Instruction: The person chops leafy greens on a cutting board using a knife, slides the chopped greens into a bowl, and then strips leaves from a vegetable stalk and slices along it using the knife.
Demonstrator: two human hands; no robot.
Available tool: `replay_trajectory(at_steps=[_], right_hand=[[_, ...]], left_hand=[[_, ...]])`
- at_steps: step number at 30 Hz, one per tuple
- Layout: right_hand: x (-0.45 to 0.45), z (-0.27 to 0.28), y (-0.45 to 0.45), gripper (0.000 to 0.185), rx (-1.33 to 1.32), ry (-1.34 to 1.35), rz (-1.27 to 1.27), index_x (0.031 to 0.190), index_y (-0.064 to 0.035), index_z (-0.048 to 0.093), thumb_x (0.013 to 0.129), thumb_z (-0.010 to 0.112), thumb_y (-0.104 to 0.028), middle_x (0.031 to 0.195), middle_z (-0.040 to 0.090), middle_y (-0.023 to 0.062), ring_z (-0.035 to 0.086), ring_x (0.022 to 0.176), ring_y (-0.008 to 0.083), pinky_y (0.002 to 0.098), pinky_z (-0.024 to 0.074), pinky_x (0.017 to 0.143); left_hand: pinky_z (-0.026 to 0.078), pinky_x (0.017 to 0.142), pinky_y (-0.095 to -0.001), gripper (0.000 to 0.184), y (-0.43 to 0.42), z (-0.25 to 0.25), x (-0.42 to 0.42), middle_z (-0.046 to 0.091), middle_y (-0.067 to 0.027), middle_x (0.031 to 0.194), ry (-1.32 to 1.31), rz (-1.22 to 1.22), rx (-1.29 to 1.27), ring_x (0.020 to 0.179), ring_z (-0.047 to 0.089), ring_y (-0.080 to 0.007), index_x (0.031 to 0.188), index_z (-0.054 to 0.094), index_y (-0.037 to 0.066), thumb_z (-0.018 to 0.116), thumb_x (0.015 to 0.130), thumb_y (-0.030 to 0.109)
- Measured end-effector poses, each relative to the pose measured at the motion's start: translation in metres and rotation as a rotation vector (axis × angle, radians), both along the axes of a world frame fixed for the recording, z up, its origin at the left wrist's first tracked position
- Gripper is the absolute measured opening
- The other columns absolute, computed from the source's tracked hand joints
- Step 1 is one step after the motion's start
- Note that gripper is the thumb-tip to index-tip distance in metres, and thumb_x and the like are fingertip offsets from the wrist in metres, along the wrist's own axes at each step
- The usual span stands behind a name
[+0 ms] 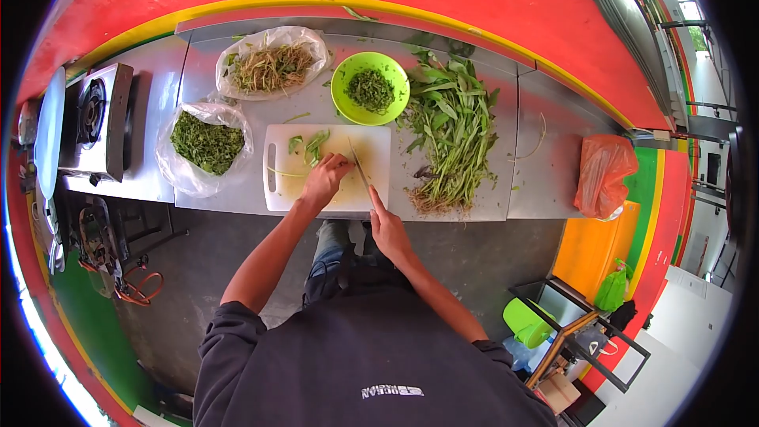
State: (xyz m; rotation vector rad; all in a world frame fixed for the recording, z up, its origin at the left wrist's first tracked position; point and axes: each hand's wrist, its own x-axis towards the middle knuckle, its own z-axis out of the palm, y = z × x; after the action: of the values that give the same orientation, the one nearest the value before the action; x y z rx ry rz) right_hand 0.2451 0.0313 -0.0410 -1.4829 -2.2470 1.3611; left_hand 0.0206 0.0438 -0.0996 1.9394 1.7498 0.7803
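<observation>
On a white cutting board (371,194), my right hand (386,228) grips a knife (360,163), its blade pointing away from me. My left hand (326,179) rests on the board just left of the blade, fingers curled and pressed together; whatever they hold is hidden. Cut leafy greens (316,145) lie right behind the left hand, touching or nearly so. Beyond the board stands a lime-green bowl (346,107) with chopped greens (370,90) in it. A pile of long leafy stems with roots (455,138) spreads to the right.
Left of the board sits a plastic bag of finely chopped greens (207,142). Behind it, another bag holds root ends and stems (273,69). A gas stove (96,119) occupies the far left. An orange-red plastic bag (606,176) lies at the counter's right end.
</observation>
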Motion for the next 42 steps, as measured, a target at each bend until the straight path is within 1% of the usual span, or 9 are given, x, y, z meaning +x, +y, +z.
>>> replay_trajectory(at_steps=[7, 9, 12, 16, 18, 27, 34, 37, 42], right_hand=[[0.008, -0.008, -0.008, 0.06, 0.077, 0.005, 0.02, 0.159, -0.017, 0.028, 0.102, 0.049, -0.011, 0.093, 0.067, 0.0313, 0.065, 0.079, 0.049, 0.0544, 0.0485, 0.069], [0.005, -0.009, -0.004, 0.061, 0.06, -0.053, 0.045, 0.159, -0.0173, 0.025, 0.103, 0.05, -0.013, 0.076, 0.064, 0.027, 0.064, 0.072, 0.0463, 0.0547, 0.0487, 0.066], [0.001, -0.01, 0.001, 0.062, 0.042, -0.05, 0.035, 0.159, -0.0179, 0.025, 0.103, 0.05, -0.014, 0.074, 0.063, 0.0267, 0.064, 0.071, 0.0462, 0.0548, 0.0485, 0.065], [0.008, -0.008, -0.004, 0.062, 0.073, 0.036, 0.024, 0.159, -0.0184, 0.025, 0.103, 0.05, -0.014, 0.075, 0.064, 0.0266, 0.064, 0.071, 0.0463, 0.0547, 0.0486, 0.065], [0.015, -0.007, -0.008, 0.06, 0.108, 0.083, 0.023, 0.158, -0.0176, 0.029, 0.102, 0.05, -0.012, 0.095, 0.067, 0.031, 0.065, 0.08, 0.049, 0.0541, 0.0489, 0.069], [0.002, -0.008, 0.002, 0.061, 0.029, -0.049, 0.027, 0.159, -0.0177, 0.028, 0.102, 0.051, -0.012, 0.077, 0.065, 0.0263, 0.064, 0.072, 0.0466, 0.0529, 0.0487, 0.067], [0.01, -0.011, -0.01, 0.062, 0.113, 0.08, 0.011, 0.159, -0.0182, 0.028, 0.102, 0.051, -0.012, 0.077, 0.065, 0.0265, 0.064, 0.071, 0.0462, 0.0527, 0.0489, 0.066], [0.01, -0.01, -0.01, 0.062, 0.155, 0.058, 0.021, 0.159, -0.0189, 0.027, 0.102, 0.051, -0.012, 0.076, 0.064, 0.0266, 0.064, 0.071, 0.0462, 0.0527, 0.0489, 0.065], [-0.003, -0.011, 0.001, 0.064, 0.029, -0.068, 0.025, 0.159, -0.02, 0.025, 0.102, 0.051, -0.012, 0.077, 0.064, 0.0269, 0.064, 0.072, 0.0466, 0.0529, 0.0486, 0.065]], left_hand=[[0.054, 0.087, -0.0387, 0.031, 0.0, -0.004, 0.001, 0.064, -0.0065, 0.103, -0.031, 0.026, -0.009, 0.101, 0.062, -0.027, 0.107, 0.073, 0.007, 0.06, 0.08, 0.0], [0.054, 0.087, -0.0386, 0.031, 0.001, -0.004, 0.003, 0.064, -0.0067, 0.103, -0.046, 0.024, -0.023, 0.101, 0.062, -0.0272, 0.107, 0.073, 0.007, 0.06, 0.08, 0.0], [0.055, 0.084, -0.0388, 0.029, 0.001, -0.004, 0.004, 0.065, -0.0064, 0.102, -0.049, 0.044, -0.012, 0.099, 0.064, -0.0272, 0.105, 0.074, 0.008, 0.063, 0.081, -0.002], [0.055, 0.084, -0.0396, 0.027, 0.001, -0.006, 0.002, 0.065, -0.0071, 0.102, -0.013, 0.043, 0.011, 0.099, 0.063, -0.0279, 0.105, 0.073, 0.007, 0.063, 0.081, -0.001], [0.055, 0.084, -0.0399, 0.026, 0.002, -0.006, 0.002, 0.065, -0.0073, 0.102, -0.018, 0.047, 0.014, 0.099, 0.063, -0.0281, 0.105, 0.073, 0.007, 0.063, 0.081, -0.001], [0.055, 0.086, -0.0393, 0.028, 0.002, 0.001, 0.002, 0.064, -0.007, 0.104, -0.004, 0.017, -0.023, 0.101, 0.062, -0.0278, 0.104, 0.071, 0.006, 0.06, 0.08, 0.0], [0.055, 0.082, -0.04, 0.026, 0.004, -0.005, 0.0, 0.065, -0.0077, 0.102, -0.011, 0.021, 0.013, 0.099, 0.063, -0.0287, 0.105, 0.072, 0.005, 0.063, 0.082, 0.0], [0.055, 0.085, -0.0398, 0.028, 0.003, -0.004, 0.001, 0.064, -0.0079, 0.103, -0.022, 0.02, -0.006, 0.101, 0.062, -0.0288, 0.107, 0.071, 0.005, 0.062, 0.081, 0.0], [0.054, 0.087, -0.0397, 0.03, 0.0, -0.001, 0.001, 0.064, -0.0086, 0.105, -0.011, 0.003, -0.027, 0.102, 0.061, -0.029, 0.11, 0.07, 0.005, 0.06, 0.081, 0.0]])
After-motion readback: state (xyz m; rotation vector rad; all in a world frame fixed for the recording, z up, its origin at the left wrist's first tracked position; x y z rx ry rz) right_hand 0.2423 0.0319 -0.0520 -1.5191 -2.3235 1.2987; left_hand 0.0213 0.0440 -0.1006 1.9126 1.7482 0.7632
